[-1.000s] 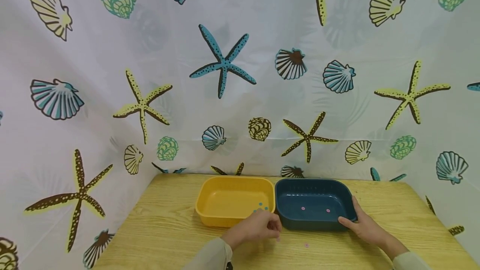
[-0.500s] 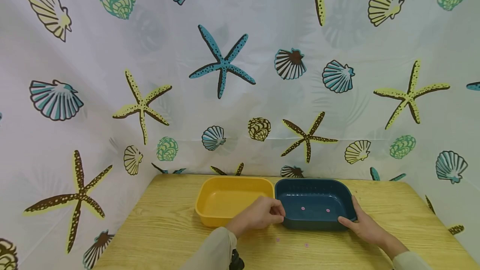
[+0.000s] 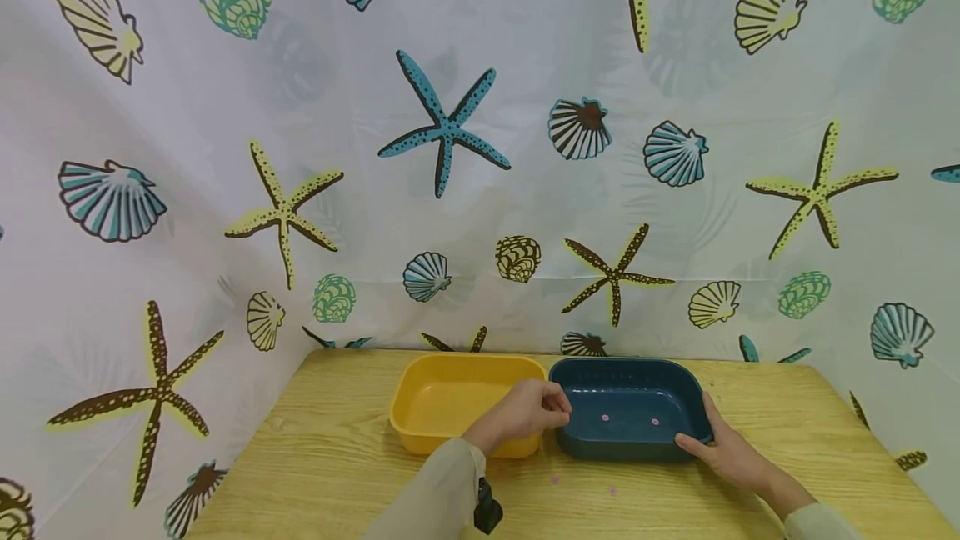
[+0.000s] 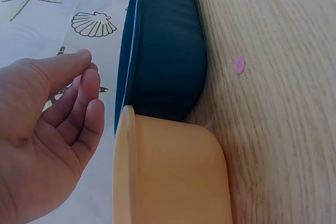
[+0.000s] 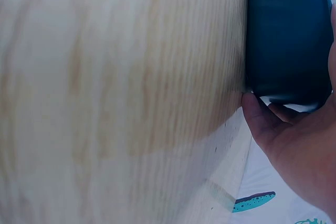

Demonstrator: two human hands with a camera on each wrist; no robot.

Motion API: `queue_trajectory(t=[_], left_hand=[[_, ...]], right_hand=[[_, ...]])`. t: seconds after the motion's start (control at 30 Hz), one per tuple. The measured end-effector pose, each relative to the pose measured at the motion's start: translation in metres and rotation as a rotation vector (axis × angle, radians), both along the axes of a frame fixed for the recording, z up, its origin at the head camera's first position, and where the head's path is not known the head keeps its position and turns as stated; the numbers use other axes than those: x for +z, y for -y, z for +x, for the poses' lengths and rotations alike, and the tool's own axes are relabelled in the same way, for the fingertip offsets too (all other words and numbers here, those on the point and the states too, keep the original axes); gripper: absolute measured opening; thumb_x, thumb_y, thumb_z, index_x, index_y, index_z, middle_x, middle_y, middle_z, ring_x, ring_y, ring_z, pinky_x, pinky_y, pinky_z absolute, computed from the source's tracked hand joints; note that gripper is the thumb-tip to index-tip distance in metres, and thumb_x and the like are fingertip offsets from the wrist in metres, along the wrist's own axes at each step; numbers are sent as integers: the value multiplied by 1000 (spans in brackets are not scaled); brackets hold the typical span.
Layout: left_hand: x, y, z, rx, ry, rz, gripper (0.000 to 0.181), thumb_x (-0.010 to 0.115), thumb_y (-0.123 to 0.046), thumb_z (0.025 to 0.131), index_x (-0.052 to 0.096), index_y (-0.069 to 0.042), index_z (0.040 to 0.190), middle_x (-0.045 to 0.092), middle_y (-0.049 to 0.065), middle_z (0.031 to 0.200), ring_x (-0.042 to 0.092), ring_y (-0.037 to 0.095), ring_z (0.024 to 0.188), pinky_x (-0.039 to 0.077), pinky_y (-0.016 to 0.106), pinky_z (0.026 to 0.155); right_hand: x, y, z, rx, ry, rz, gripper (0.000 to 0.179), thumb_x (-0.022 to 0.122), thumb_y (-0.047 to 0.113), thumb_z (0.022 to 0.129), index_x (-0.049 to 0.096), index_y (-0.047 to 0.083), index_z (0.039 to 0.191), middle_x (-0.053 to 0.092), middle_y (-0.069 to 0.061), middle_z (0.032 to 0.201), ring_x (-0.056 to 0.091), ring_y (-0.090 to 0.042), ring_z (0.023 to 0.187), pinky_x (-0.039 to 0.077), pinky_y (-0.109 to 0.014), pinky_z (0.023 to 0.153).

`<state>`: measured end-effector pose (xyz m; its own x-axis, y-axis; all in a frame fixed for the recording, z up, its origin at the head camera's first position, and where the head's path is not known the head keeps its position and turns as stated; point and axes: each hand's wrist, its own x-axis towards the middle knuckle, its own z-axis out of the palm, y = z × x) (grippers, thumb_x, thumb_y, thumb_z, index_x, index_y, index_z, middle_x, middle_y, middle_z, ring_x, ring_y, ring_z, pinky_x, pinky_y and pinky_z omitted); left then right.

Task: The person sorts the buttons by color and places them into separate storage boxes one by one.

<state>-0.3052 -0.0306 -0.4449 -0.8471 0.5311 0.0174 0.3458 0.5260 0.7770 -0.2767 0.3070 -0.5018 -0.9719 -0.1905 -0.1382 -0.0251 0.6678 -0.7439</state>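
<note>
My left hand (image 3: 525, 411) hovers where the yellow tub (image 3: 431, 446) and the dark blue tub (image 3: 626, 450) meet. In the left wrist view, the thumb and index fingertip of that hand (image 4: 58, 103) come together and the other fingers curl; anything between the tips is hidden. My right hand (image 3: 731, 448) grips the blue tub's right end, thumb at the front rim. Inside the blue tub lie two small pink button-like discs, one pink disc (image 3: 605, 417) left of the other pink disc (image 3: 656, 422). Two more, a left disc (image 3: 555, 480) and a right disc (image 3: 612, 491), lie on the table.
The tubs stand side by side near the back of the wooden table (image 3: 322, 457). A white curtain (image 3: 480, 215) printed with shells and starfish hangs behind and at both sides. My left wrist wears a black device (image 3: 487, 511).
My left hand has risen from near the left pink disc on the table to the tubs' adjoining rims, covering the blue dots seen in the yellow tub. My right hand stays put.
</note>
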Motion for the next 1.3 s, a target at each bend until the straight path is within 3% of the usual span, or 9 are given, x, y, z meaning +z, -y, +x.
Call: queue_trajectory(t=[0.23,0.47,0.8,1.3], left_hand=[[-4,-5,-5,44,-32,-4,4,67,-8,89,69,-4,90,59,-4,75,55,11,67,47,24,62],[-9,-8,-9,69,0,16,6,66,-7,89,69,-2,91,59,-2,74,56,13,67,48,24,63],[-14,-11,-16,115,20,22,5,66,-7,89,67,-5,85,59,-1,74,53,13,64,46,25,60],[-16,-16,-24,159,-2,6,7,63,-10,92,68,-5,93,58,-2,78,55,13,69,48,27,64]], right_hand=[[0,0,-2,-2,-2,-1,102,56,42,94,-20,-4,145,-7,-37,148,5,-54,134,13,-64,104],[0,0,-1,-5,-4,4,102,56,43,94,-19,-4,145,-7,-37,148,6,-55,133,13,-65,104],[-2,-2,-1,3,-8,-13,101,56,40,94,-18,-5,145,-8,-36,149,4,-53,134,12,-63,105],[-2,-2,-2,4,-7,-23,101,56,40,95,-19,-4,145,-8,-36,149,3,-53,135,12,-63,105]])
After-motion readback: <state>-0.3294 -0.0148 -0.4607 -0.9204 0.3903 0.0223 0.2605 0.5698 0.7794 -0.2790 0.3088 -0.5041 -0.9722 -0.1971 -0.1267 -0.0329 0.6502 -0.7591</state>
